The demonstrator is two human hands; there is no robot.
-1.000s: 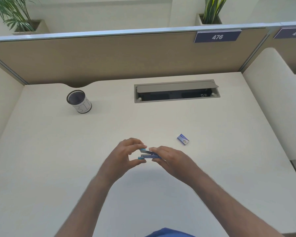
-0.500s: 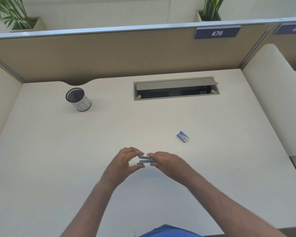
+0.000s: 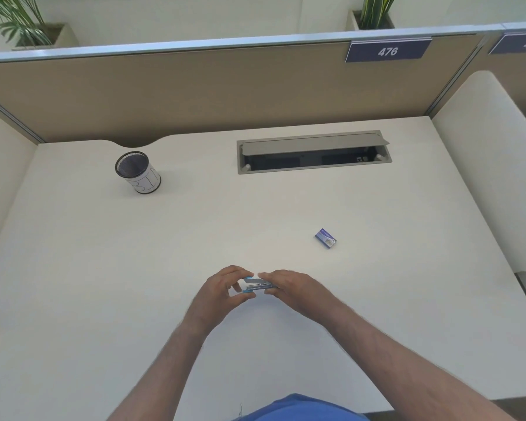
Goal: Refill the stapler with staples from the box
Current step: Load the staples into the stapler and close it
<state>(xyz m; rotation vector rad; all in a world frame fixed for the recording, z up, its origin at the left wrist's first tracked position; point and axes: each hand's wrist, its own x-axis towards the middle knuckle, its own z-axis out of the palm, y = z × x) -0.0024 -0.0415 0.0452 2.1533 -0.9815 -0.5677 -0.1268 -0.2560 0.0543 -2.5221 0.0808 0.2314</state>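
Note:
A small blue and silver stapler (image 3: 258,285) is held between both hands just above the desk, near its front middle. My left hand (image 3: 222,291) pinches its left end with thumb below and fingers on top. My right hand (image 3: 292,288) covers its right end, so that half is hidden. The stapler's top arm looks slightly lifted from its base at the left. A small blue staple box (image 3: 325,239) lies flat on the desk (image 3: 134,268) to the right, beyond my right hand and apart from it.
A black mesh pen cup (image 3: 138,172) with a white paper wrap stands at the back left. A grey cable tray (image 3: 313,151) with its lid raised is set into the desk's back. Beige partition walls enclose three sides.
Both hands with the stapler have drawn a little nearer to me on the desk. The grip looks the same. The staple box has not moved.

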